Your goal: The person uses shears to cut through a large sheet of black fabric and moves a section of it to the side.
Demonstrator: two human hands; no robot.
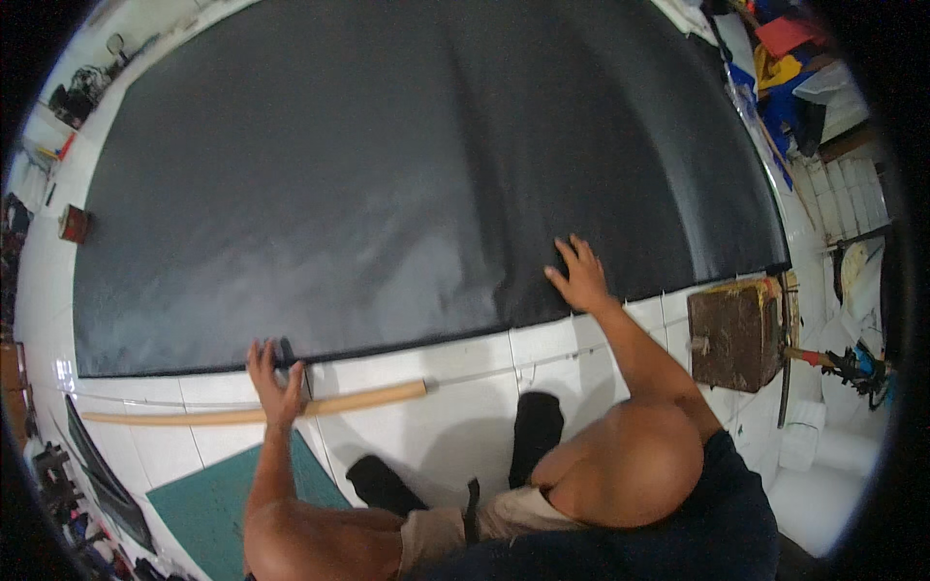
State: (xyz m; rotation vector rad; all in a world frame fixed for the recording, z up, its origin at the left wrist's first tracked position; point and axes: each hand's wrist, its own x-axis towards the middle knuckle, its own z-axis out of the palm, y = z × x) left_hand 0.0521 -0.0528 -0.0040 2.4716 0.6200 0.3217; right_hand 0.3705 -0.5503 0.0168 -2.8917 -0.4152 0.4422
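A large black sheet with a leather-like surface (368, 184) lies spread over the white tiled floor, with soft ripples running through its right half. My left hand (275, 384) is at the sheet's near edge, fingers apart, the fingertips reaching the edge. Beside those fingers is a small dark shape that I cannot make out. Farther right, my right hand (583, 279) rests on the sheet close to the same edge, fingers spread and holding nothing. Under my left wrist runs a long light-brown strip (373, 398), lying on the tiles roughly along the sheet's edge.
A thin metal strip (518, 366) continues right from the brown one. A green mat (228, 499) lies at the lower left. Near the sheet's right corner stands a worn brown box (733, 336); a small reddish-brown block (74, 224) sits at its left edge. Colourful piled materials (785, 73) fill the far right.
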